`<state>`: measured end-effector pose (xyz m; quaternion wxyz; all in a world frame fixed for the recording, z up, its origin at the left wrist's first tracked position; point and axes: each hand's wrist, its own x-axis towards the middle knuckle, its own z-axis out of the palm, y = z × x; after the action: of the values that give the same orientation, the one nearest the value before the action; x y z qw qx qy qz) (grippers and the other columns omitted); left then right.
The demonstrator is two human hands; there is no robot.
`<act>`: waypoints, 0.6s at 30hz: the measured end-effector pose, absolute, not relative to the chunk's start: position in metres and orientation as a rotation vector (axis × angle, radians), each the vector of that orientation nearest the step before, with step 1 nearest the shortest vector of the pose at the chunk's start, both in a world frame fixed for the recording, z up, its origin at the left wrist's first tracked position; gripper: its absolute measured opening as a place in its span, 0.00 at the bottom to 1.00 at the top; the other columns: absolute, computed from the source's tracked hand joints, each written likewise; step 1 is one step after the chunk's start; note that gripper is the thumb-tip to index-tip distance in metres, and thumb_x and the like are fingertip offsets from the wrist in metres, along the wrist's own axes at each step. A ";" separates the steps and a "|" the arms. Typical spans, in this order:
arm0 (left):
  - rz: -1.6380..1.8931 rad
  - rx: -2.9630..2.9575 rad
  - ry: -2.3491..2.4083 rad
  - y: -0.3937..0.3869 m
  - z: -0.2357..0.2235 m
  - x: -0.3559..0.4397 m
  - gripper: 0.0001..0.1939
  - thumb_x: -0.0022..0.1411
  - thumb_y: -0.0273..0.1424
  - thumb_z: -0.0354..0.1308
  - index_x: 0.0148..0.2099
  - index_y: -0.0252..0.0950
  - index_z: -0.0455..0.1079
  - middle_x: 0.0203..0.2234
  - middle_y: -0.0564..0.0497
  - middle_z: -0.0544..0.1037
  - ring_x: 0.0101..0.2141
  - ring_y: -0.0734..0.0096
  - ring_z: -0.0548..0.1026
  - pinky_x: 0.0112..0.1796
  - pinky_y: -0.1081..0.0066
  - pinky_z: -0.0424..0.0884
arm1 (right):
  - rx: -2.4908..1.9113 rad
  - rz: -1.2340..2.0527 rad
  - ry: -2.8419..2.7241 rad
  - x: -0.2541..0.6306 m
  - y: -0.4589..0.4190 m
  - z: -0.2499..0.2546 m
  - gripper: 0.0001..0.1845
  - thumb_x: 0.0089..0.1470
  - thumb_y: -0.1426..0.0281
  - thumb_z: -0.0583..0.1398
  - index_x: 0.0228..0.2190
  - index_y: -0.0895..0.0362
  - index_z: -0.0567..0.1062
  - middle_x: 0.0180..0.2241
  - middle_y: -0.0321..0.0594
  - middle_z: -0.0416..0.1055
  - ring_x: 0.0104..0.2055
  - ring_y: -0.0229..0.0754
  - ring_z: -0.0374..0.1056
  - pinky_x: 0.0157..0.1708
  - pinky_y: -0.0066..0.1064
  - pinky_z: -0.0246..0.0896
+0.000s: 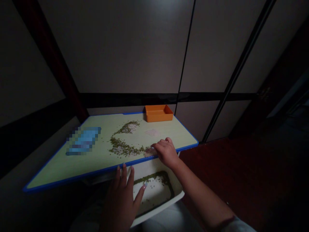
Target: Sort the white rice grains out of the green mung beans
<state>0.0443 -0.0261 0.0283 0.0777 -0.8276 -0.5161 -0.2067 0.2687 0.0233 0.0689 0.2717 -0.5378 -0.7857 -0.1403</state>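
Note:
Small green beans, which look like mung beans (125, 149), lie scattered on a pale yellow-green table (96, 166), mixed with pale grains. My right hand (166, 153) is at the near edge with curled fingers, right beside a small patch of pale grains (148, 152); what its fingers hold, if anything, is hidden. Below the edge, my left hand (122, 195) has its fingers spread, at the left side of a white bin (177, 185). Green beans line the corners and floor of that bin.
An orange open box (159, 116) stands at the table's back right. Another thin patch of pale grains (151, 132) lies in front of it. A blurred blue flat object (84, 140) is at the left. Cabinet panels (135, 51) rise behind; a blue rim edges the table.

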 end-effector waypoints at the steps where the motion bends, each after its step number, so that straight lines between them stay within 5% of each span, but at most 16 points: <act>1: -0.611 -2.479 -1.561 -0.027 0.029 0.045 0.35 0.55 0.49 0.47 0.58 0.30 0.60 0.60 0.34 0.60 0.62 0.47 0.53 0.53 0.52 0.64 | -1.444 -0.374 -2.108 0.270 0.023 0.069 0.12 0.60 0.73 0.51 0.38 0.55 0.74 0.29 0.39 0.73 0.35 0.40 0.62 0.39 0.34 0.41; 18: -0.618 -2.452 -1.601 -0.029 0.028 0.046 0.33 0.55 0.49 0.47 0.58 0.35 0.61 0.60 0.41 0.62 0.62 0.51 0.54 0.53 0.54 0.64 | -1.464 -0.440 -2.107 0.262 0.027 0.067 0.10 0.59 0.71 0.54 0.41 0.53 0.74 0.31 0.39 0.75 0.36 0.40 0.62 0.39 0.35 0.41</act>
<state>0.0461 -0.0291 0.0279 0.0745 -0.8170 -0.5334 -0.2061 0.2620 0.0267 0.0665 0.2663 -0.5420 -0.7802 -0.1630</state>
